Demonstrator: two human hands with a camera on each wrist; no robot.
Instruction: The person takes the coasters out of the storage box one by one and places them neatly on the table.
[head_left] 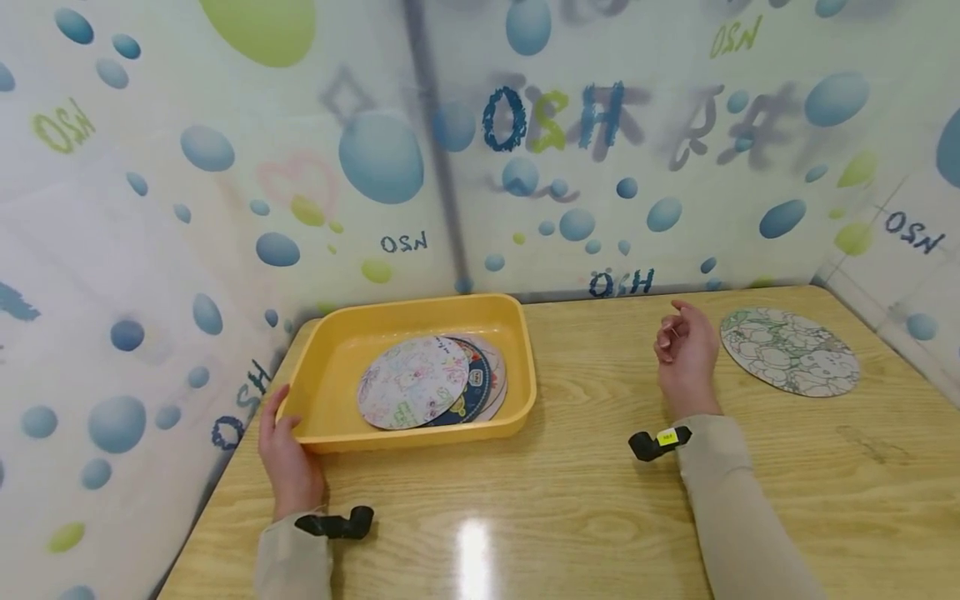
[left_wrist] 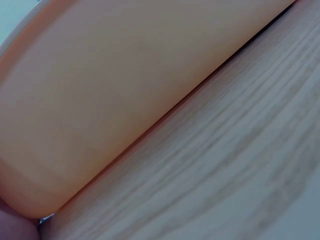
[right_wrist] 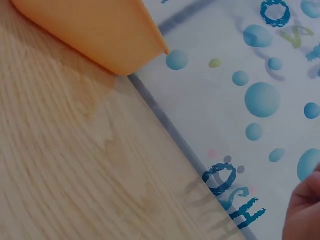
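Observation:
A yellow plastic tray point(head_left: 330, 367) stands at the left of the table, against the back wall. Inside it lie overlapping flat discs: a white one with a pastel drawing point(head_left: 412, 382) on top, a dark blue printed one point(head_left: 474, 392) and a pinkish one point(head_left: 497, 385) below. My left hand point(head_left: 291, 467) grips the tray's near left corner, thumb at the rim, fingers along the outer side. In the left wrist view the tray wall point(left_wrist: 115, 90) fills much of the picture. My right hand point(head_left: 686, 354) is over the table's right part, fingers loosely curled, holding nothing.
Right of my right hand, a round disc with a line drawing in green and white point(head_left: 790, 352) lies flat on the wooden table point(head_left: 570, 500). A patterned cloth wall point(head_left: 480, 225) with blue and green drops closes off the back and sides.

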